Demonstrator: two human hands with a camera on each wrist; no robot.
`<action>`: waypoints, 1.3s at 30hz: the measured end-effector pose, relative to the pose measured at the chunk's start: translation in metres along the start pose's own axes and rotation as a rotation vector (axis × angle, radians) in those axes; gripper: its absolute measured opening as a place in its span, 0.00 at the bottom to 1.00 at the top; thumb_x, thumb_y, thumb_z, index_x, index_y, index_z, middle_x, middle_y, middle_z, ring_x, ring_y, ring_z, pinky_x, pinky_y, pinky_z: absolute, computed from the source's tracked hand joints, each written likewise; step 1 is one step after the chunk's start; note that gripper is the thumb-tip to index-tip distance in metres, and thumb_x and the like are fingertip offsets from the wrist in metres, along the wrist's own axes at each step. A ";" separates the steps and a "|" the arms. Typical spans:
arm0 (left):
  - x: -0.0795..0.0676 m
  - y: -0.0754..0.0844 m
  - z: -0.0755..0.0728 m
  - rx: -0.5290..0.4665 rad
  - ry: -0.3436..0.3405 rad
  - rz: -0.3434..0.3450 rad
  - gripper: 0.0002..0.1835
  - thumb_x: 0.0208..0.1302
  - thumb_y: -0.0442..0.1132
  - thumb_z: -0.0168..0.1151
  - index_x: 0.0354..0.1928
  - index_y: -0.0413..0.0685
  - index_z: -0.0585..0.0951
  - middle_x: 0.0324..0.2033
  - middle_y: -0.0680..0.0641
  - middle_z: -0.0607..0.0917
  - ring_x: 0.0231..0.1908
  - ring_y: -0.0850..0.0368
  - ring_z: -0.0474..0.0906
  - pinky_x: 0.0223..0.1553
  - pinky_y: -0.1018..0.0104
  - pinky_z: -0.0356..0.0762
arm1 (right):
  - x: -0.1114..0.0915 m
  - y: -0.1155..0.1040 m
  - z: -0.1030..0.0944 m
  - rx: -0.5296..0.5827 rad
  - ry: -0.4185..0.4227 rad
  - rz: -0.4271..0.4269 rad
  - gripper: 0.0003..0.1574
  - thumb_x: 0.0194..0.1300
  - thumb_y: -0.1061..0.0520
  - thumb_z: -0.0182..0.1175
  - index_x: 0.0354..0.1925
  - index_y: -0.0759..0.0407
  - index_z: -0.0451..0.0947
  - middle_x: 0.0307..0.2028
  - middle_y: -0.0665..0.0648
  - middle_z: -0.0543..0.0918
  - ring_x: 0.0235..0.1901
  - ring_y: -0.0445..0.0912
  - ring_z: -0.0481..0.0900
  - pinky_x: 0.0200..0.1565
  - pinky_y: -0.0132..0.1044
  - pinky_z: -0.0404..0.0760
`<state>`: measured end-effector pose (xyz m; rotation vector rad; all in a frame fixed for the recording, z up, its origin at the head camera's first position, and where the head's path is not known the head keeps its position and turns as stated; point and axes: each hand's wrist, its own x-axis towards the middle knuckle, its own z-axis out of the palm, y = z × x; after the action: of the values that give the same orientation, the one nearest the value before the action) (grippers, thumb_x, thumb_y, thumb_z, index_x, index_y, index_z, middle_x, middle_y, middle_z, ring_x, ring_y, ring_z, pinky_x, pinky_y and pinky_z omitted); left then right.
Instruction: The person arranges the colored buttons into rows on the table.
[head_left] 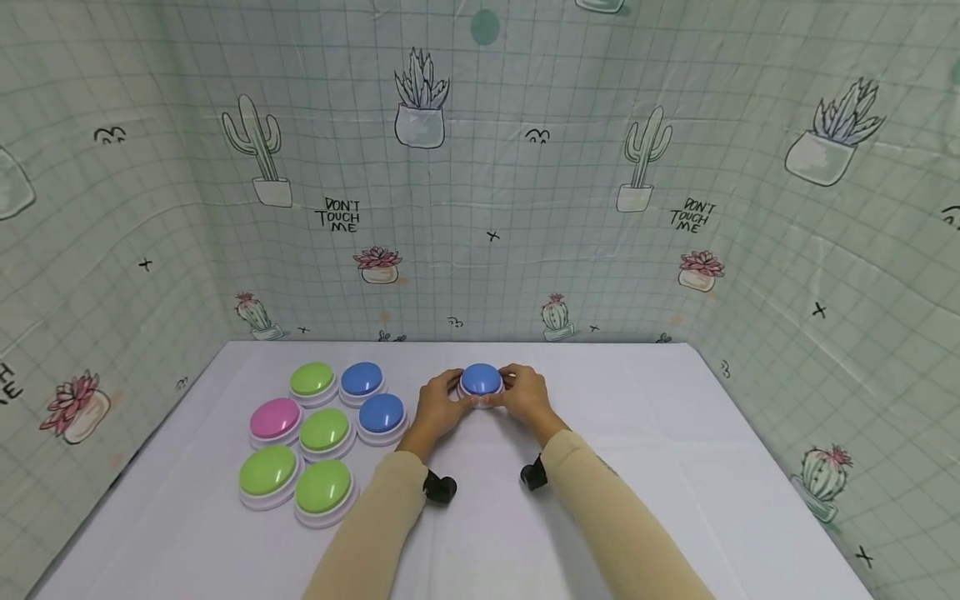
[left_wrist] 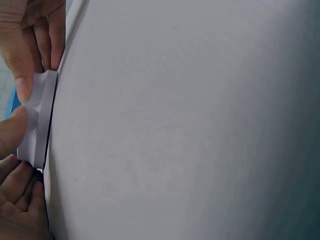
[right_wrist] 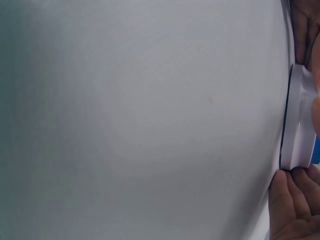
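A blue dome push button (head_left: 481,379) with a white round base is held between both hands at the table's far middle. My left hand (head_left: 441,407) grips its left side, and my right hand (head_left: 527,393) grips the right side. Both thumbs meet at the front of the base. In the left wrist view, the white base (left_wrist: 39,120) stands upright against the table surface, its blue top mostly hidden by the thumbs. From the right wrist, the same base (right_wrist: 297,120) shows between the fingers of the two hands.
Left of the hands, several push buttons stand grouped: green ones (head_left: 324,429), a pink one (head_left: 274,417) and two blue ones, the nearer (head_left: 382,413) close to the left wrist. A white cloth covers the table (head_left: 637,467). Printed fabric walls (head_left: 480,192) enclose the back and sides.
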<state>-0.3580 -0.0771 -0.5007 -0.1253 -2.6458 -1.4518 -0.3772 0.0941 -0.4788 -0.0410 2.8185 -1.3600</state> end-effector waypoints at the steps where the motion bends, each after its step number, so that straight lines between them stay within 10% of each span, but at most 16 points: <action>1: -0.001 0.000 -0.001 0.002 0.006 -0.001 0.33 0.65 0.36 0.75 0.69 0.33 0.76 0.65 0.37 0.82 0.72 0.36 0.70 0.76 0.41 0.62 | 0.000 0.000 0.000 0.000 0.001 -0.003 0.39 0.55 0.57 0.83 0.62 0.69 0.80 0.58 0.68 0.85 0.63 0.60 0.81 0.67 0.52 0.78; 24: -0.021 0.004 -0.002 0.004 0.047 -0.030 0.31 0.68 0.39 0.73 0.68 0.33 0.77 0.66 0.37 0.80 0.70 0.30 0.69 0.74 0.36 0.63 | -0.018 -0.007 0.009 -0.016 0.105 0.015 0.38 0.56 0.55 0.82 0.60 0.71 0.81 0.58 0.66 0.85 0.67 0.65 0.75 0.71 0.58 0.71; 39: -0.063 0.011 -0.025 0.087 -0.086 -0.085 0.29 0.70 0.44 0.71 0.67 0.35 0.78 0.66 0.37 0.81 0.71 0.34 0.70 0.73 0.39 0.66 | -0.039 -0.008 0.017 0.065 0.066 0.038 0.51 0.59 0.53 0.79 0.69 0.78 0.69 0.65 0.75 0.77 0.68 0.67 0.74 0.69 0.57 0.74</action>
<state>-0.2924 -0.0931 -0.4879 -0.0697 -2.8112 -1.3820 -0.3379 0.0771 -0.4831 0.0591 2.8096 -1.4709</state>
